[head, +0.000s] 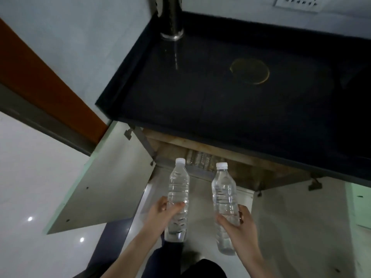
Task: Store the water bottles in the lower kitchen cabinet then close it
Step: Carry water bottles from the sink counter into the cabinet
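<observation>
Head view, looking down: left hand (160, 212) wrapped around one water bottle (178, 199), right hand (240, 224) wrapped around a second bottle (224, 205), each gripped at the lower body, caps pointing away toward the lower cabinet (202, 155). Both bottles clear, full-looking, ribbed, white-capped, label-free, held apart side by side. Ahead of the hands, cabinet opening under the dark countertop (220, 101); left door (104, 183) swung wide beside the left hand, right door (359, 203) open past the right hand. Just beyond the caps, more clear bottles (200, 161) apparently already inside, details dim. Judged partway through: two bottles yet to go in, both doors yet to shut.
</observation>
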Demonstrator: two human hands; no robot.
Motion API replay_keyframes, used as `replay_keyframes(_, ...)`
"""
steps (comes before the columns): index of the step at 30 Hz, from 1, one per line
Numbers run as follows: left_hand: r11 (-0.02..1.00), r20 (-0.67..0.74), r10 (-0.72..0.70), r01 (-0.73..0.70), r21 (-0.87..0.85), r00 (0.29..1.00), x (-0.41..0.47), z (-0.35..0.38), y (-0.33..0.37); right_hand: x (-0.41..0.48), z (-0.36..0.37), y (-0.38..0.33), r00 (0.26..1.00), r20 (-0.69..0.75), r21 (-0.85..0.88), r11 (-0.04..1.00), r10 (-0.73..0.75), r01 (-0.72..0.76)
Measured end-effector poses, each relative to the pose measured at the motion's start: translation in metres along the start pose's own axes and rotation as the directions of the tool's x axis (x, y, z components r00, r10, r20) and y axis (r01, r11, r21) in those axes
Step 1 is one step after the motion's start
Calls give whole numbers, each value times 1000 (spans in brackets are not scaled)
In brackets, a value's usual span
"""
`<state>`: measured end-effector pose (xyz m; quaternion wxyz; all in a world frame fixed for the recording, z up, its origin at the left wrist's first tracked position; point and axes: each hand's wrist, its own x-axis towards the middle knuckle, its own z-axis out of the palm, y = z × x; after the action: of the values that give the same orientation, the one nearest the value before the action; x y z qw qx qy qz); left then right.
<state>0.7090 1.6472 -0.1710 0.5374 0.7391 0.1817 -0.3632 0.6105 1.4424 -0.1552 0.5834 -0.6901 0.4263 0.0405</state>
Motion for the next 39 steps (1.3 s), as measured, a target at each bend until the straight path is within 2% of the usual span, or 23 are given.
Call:
replay_keyframes(9,999,27,27,-28,34,999,213,25,-82,167,92,128,1000,-19,22,1000,14,-14)
replay_keyframes(18,967,20,228,-229,116,973,438,42,-150,358,157,226,984,6,4,984,-178,178)
replay_keyframes(23,949,-83,289,-274,157,954,532,57,-167,420,170,262,971,-72,26,973,-228,230)
replay_keyframes(29,928,-165,349,-316,195,922,596,66,-182,460,163,299,948,-274,99,975,-163,197)
replay_keyframes(32,910,-197,394,-350,224,898,604,73,-184,467,150,310,936,-316,139,968,-155,207)
replay_keyframes(39,876,-282,467,-395,278,838,624,78,-189,479,143,328,917,-344,61,970,-200,234)
